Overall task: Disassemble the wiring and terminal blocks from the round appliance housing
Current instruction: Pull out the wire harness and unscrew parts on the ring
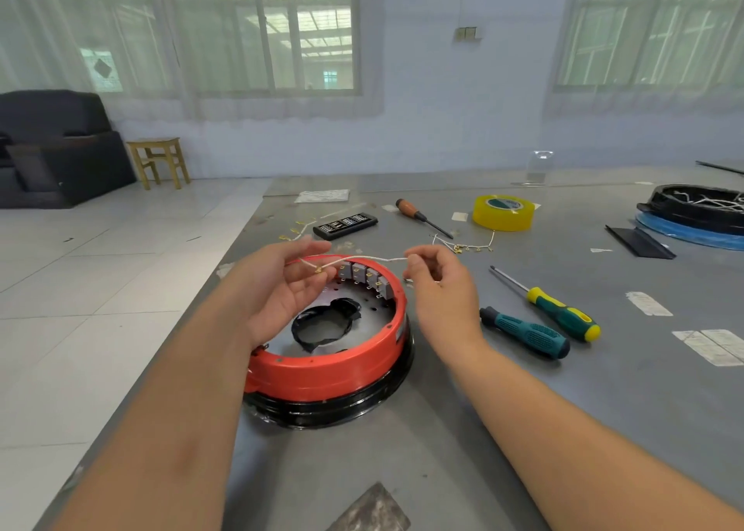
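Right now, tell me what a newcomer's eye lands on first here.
First the red round housing at the table's near centre, with a row of grey terminal blocks along its far inner wall. Just above it, the left hand and right hand pinch the ends of a white wire. Beyond, a yellow tape roll stands out.

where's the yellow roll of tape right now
In the head view, the yellow roll of tape lies far right of centre on the grey table, just right of the wooden-handled screwdriver.

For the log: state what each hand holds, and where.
Both hold one white wire: left hand near its brass-tipped end, right hand pinching the other end.
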Action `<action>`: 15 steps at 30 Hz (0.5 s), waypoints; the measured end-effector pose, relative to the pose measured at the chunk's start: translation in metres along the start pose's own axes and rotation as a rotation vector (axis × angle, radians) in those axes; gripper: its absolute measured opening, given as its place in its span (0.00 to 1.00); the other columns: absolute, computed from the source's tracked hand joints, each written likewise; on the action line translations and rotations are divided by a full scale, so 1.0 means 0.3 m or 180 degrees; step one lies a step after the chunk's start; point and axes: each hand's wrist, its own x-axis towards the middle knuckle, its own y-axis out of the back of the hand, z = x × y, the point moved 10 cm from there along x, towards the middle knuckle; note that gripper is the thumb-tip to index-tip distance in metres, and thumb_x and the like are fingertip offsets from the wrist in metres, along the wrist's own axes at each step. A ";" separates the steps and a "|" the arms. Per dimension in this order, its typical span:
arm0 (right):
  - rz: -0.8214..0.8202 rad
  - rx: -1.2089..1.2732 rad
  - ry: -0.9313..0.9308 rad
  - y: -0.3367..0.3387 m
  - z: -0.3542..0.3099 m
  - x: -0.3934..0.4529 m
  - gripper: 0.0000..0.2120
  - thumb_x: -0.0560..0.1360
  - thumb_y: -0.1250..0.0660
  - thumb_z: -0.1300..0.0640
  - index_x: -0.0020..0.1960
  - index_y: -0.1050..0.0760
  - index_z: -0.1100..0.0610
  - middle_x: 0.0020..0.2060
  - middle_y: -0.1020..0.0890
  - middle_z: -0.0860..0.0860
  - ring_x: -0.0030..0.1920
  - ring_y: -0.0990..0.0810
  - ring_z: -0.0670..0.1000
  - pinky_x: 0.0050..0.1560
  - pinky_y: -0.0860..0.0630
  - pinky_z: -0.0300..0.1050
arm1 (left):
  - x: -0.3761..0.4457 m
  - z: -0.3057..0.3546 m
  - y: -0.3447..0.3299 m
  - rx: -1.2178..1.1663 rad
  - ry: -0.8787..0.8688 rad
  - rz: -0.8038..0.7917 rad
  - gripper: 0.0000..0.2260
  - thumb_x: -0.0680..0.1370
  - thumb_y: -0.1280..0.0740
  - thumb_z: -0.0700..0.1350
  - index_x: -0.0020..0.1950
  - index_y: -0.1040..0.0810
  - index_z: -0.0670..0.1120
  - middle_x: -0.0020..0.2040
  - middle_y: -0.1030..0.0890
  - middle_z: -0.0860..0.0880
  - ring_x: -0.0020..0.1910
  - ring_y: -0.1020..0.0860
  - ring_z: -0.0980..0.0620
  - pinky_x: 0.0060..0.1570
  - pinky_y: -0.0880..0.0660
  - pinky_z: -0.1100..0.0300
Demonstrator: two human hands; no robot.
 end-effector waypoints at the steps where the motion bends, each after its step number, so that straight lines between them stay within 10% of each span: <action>1: -0.0047 0.0222 -0.0134 -0.003 0.013 0.007 0.07 0.82 0.35 0.56 0.50 0.22 0.46 0.40 0.16 0.44 0.43 0.19 0.37 0.42 0.27 0.30 | -0.003 -0.003 -0.011 -0.0115 0.0006 -0.0097 0.12 0.84 0.33 0.44 0.58 0.16 0.36 0.49 0.15 0.36 0.37 0.14 0.49 0.35 0.17 0.64; 6: 0.0040 0.0404 -0.0428 -0.005 0.039 -0.009 0.19 0.79 0.30 0.54 0.66 0.33 0.45 0.52 0.17 0.42 0.55 0.20 0.44 0.56 0.23 0.39 | -0.008 -0.004 -0.042 -0.0700 -0.0149 -0.0128 0.12 0.84 0.34 0.40 0.61 0.18 0.33 0.59 0.18 0.32 0.52 0.13 0.43 0.47 0.15 0.59; 9: 0.0219 -0.0205 0.0105 0.013 -0.028 -0.034 0.08 0.77 0.31 0.47 0.53 0.29 0.41 0.47 0.20 0.40 0.54 0.22 0.47 0.60 0.25 0.57 | -0.004 -0.002 -0.057 -0.0864 -0.0416 0.0109 0.10 0.85 0.35 0.40 0.57 0.18 0.34 0.52 0.15 0.34 0.49 0.12 0.43 0.44 0.15 0.58; 15: -0.0412 -0.0067 0.0281 -0.097 -0.083 -0.061 0.13 0.77 0.35 0.37 0.45 0.19 0.44 0.40 0.16 0.38 0.45 0.19 0.41 0.55 0.24 0.50 | 0.003 -0.053 -0.159 -0.0490 -0.0635 0.0036 0.09 0.86 0.35 0.41 0.55 0.18 0.37 0.40 0.17 0.41 0.38 0.14 0.50 0.42 0.17 0.62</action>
